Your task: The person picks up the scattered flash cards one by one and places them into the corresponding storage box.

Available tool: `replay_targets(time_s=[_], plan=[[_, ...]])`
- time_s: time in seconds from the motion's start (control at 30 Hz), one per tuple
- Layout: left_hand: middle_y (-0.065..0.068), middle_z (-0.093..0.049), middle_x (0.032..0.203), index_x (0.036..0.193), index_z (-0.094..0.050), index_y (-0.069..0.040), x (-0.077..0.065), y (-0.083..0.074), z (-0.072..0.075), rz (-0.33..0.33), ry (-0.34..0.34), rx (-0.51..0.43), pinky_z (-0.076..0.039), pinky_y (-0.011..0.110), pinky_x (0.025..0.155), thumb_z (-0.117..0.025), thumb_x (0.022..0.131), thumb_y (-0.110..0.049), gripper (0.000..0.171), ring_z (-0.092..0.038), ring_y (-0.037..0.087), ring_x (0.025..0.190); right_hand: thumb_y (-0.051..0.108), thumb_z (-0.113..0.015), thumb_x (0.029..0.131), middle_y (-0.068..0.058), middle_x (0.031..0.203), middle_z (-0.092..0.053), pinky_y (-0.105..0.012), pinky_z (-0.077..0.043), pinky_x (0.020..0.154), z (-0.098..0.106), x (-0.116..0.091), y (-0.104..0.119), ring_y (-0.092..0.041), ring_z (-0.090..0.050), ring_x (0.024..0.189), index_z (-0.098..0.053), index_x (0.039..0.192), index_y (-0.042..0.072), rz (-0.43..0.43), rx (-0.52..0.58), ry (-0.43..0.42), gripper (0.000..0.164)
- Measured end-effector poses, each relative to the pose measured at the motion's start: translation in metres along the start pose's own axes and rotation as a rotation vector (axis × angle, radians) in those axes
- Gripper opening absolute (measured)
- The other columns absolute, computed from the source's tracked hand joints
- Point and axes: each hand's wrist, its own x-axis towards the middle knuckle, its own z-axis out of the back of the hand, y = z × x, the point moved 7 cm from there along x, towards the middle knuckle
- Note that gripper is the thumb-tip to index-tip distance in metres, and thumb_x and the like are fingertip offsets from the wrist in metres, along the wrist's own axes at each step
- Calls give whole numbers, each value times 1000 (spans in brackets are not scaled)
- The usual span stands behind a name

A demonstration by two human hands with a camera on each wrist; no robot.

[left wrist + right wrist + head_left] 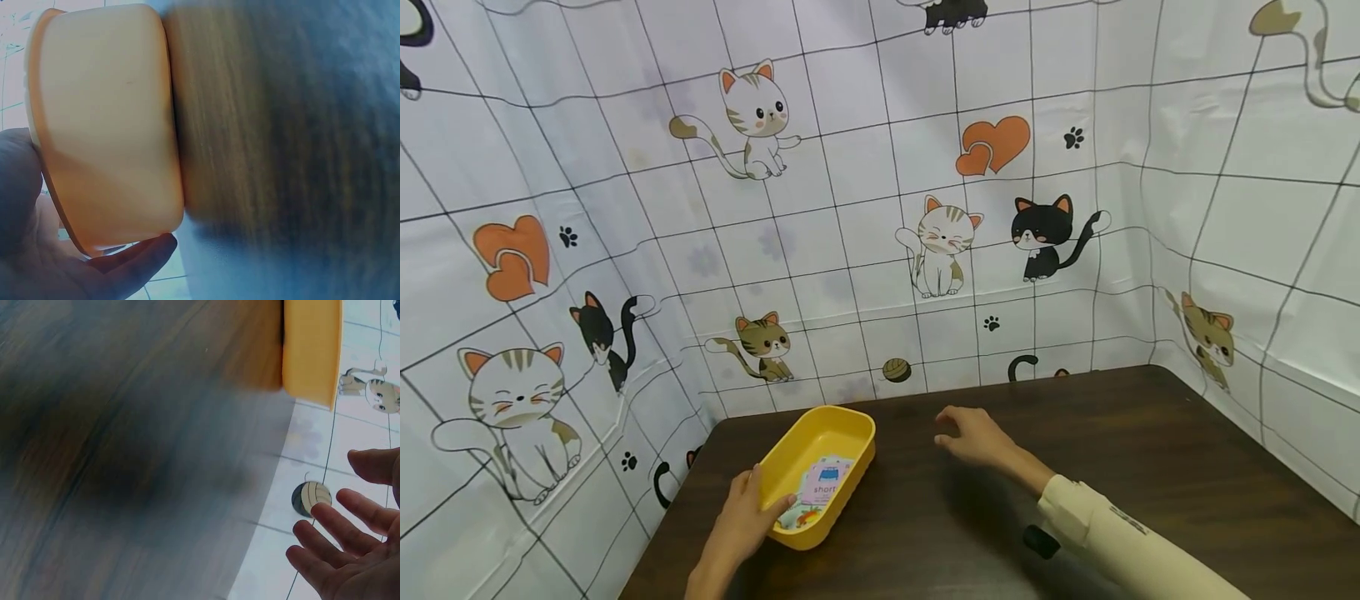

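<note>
A yellow plastic tray (842, 500) stands on the left part of the dark table, with several printed cards (824, 483) lying in its near end. One card reads "short" under a blue picture. My left hand (739, 518) grips the near left corner of the tray, thumb over the rim and fingers along the outside. The left wrist view shows its fingers around the tray's end wall (106, 125). My right hand (976, 435) hovers above the table to the right of the tray, holding nothing. In the right wrist view its fingers (340, 528) are spread and loosely bent.
The dark wooden table (1120, 442) reaches back to a white curtain (850, 233) printed with cats, hearts and grid lines. This curtain also hangs along the left and right sides. A small black object (1041, 542) shows beside the right sleeve.
</note>
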Motion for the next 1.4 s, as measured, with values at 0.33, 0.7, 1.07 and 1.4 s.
replay_targets(time_s=[0.33,0.7,1.07,1.4], plan=[[43,-27,164,164,-23,14,1,3,3,-6,-2,21,-45,73,109,-67,102,-59,105,-48,61,139,20,-72,103,-22,135,-72,-57,-58,100,15,-6,-19,-42,-69,122,-69,133,0,-14,-26,-33,36],[39,-10,173,165,-25,10,1,-11,11,-34,-35,58,-13,83,121,-67,103,-54,99,-8,69,155,23,-72,103,-25,140,-68,-64,-51,108,28,-18,-45,-49,-62,132,-68,134,0,-59,-111,-88,39],[33,-12,176,167,-29,4,5,-47,14,-86,-84,76,0,87,119,-68,103,-51,93,-5,64,159,30,-71,104,-29,142,-65,-67,-51,106,51,-35,-59,-53,-60,133,-67,135,-2,-77,-140,-134,45],[28,-21,176,165,-37,2,15,-82,-4,-146,-105,132,-2,86,121,-65,103,-56,89,-14,57,161,52,-65,105,-35,163,-43,-77,-26,122,59,-44,-66,-57,-38,152,-54,151,-7,-105,-200,-201,75]])
